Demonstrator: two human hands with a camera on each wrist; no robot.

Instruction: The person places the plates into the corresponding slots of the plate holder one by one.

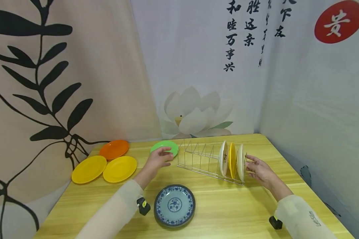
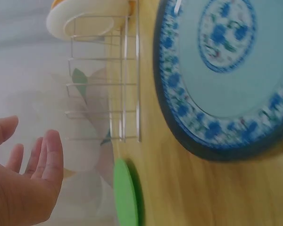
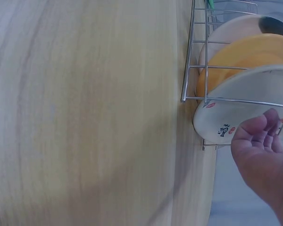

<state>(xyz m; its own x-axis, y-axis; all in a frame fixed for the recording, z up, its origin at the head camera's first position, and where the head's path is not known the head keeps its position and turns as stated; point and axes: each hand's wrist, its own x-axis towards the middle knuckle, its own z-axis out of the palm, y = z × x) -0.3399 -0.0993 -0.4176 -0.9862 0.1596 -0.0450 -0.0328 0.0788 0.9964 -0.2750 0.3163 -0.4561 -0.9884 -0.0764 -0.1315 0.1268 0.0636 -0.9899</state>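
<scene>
My left hand [image 1: 159, 161] hovers with relaxed fingers in front of the green plate [image 1: 174, 148], left of the wire dish rack [image 1: 197, 170]. In the left wrist view the left hand [image 2: 30, 181] has nothing in its fingers. At the rack's right end, my right hand [image 1: 261, 171] is beside the outermost white plate [image 1: 240, 162]. Its fingers [image 3: 254, 126] are loosely bent close against the plate's printed face and the end wire. A yellow plate [image 1: 232, 161] and another white plate [image 1: 223, 158] stand upright in neighbouring slots.
A blue-and-white patterned plate [image 1: 175, 205] lies near the front middle of the wooden table [image 1: 227, 212]. Two yellow plates [image 1: 89, 169] and an orange plate [image 1: 114, 149] lie at the left. Printed curtains [image 1: 197, 59] hang behind the table.
</scene>
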